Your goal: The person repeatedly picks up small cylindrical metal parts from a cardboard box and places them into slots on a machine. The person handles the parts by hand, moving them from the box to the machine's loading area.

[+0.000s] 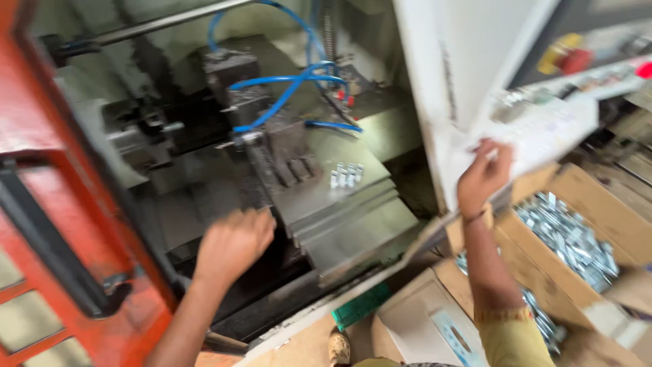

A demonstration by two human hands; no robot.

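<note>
White sheet [543, 132] in rt hand [483, 175], long axis up-right; lt hand [234, 245] in machine [319, 197].

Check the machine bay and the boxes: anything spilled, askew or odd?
Nothing looks spilled. A few small metal parts sit loose on the machine's sloped cover; the rest fill the cardboard box. Motion blur hides finer detail.

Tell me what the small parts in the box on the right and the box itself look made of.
Small parts: apparently bright metal, silvery with glints, though blurred. Box: brown corrugated cardboard by its matte tan flaps. The right hand rests above it on the white panel, seemingly painted sheet metal.
</note>
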